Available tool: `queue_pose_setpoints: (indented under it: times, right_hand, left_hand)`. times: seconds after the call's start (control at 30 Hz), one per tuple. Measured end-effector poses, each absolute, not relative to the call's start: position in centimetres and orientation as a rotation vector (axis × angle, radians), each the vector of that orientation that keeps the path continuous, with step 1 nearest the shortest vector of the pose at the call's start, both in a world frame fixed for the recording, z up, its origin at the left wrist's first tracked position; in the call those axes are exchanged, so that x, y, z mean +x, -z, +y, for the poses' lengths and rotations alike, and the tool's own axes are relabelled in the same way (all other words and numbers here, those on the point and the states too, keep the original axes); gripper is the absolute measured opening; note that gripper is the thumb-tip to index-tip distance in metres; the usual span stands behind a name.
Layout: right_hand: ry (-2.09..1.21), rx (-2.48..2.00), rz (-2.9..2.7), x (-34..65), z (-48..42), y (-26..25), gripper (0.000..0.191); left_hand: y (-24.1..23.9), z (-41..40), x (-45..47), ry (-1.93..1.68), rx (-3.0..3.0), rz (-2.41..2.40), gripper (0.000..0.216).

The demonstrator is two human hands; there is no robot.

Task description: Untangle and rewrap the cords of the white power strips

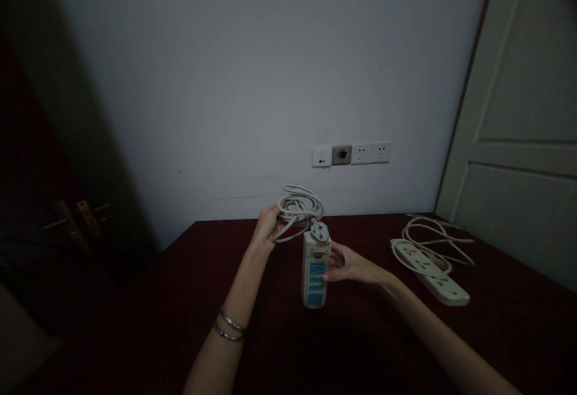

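A white power strip with blue sockets (316,278) is held up over the dark red table, its long side upright. My right hand (347,266) grips it from the right, thumb on the front face. At its upper end hangs a white plug (320,231), pins facing me. My left hand (268,226) is closed on the coiled white cable (301,205), left of the strip; the coil partly hides its fingers. Two bracelets (231,325) circle my left wrist.
A second white power strip (433,278) lies on the right of the table (252,347), its loose cable (439,238) looped over it. Wall sockets (369,153) and a grey switch plate (341,155) are on the back wall. A pale panelled door (518,112) stands at right.
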State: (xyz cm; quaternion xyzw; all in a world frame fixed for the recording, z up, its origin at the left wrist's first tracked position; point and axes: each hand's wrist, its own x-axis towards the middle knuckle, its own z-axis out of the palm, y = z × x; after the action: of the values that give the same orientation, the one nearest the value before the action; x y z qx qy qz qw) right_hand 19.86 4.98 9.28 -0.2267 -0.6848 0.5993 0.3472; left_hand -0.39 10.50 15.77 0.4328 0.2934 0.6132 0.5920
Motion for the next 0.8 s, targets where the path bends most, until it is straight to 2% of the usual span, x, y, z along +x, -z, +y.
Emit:
queue_pose_setpoints:
  times: [0.17, 0.27, 0.37, 0.43, 0.53, 0.7, 0.8]
  right_hand:
    - [-1.218, -0.644, -1.635, 21.5, 4.0, -13.3, 0.074]
    - [-0.758, -0.793, -1.742, 20.3, 2.6, -16.9, 0.081]
    - [-0.268, -0.780, -1.941, 17.8, 1.4, -19.3, 0.098]
    - [-0.082, -0.768, -2.026, 16.5, 1.2, -20.1, 0.101]
    - [-0.092, -0.784, -2.072, 16.3, 1.8, -20.5, 0.085]
    - [-0.331, -0.774, -1.972, 17.8, 3.2, -20.3, 0.050]
    - [-0.578, -0.745, -1.800, 18.0, 3.9, -20.0, 0.041]
  left_hand:
    - [-16.7, 9.3, -1.1, -1.474, 1.045, 0.735, 0.023]
    - [-17.1, 8.6, -1.3, -1.476, 1.151, 0.780, 0.026]
    - [-17.4, 7.8, -1.1, -1.503, 1.337, 0.839, 0.030]
    - [-17.7, 7.3, -1.0, -1.523, 1.482, 0.839, 0.032]
    - [-18.2, 6.8, -1.2, -1.510, 1.647, 0.816, 0.034]
    - [-20.3, 6.6, -2.1, -1.329, 1.948, 0.781, 0.031]
    - [-22.0, 6.2, -2.6, -1.145, 2.157, 0.710, 0.028]
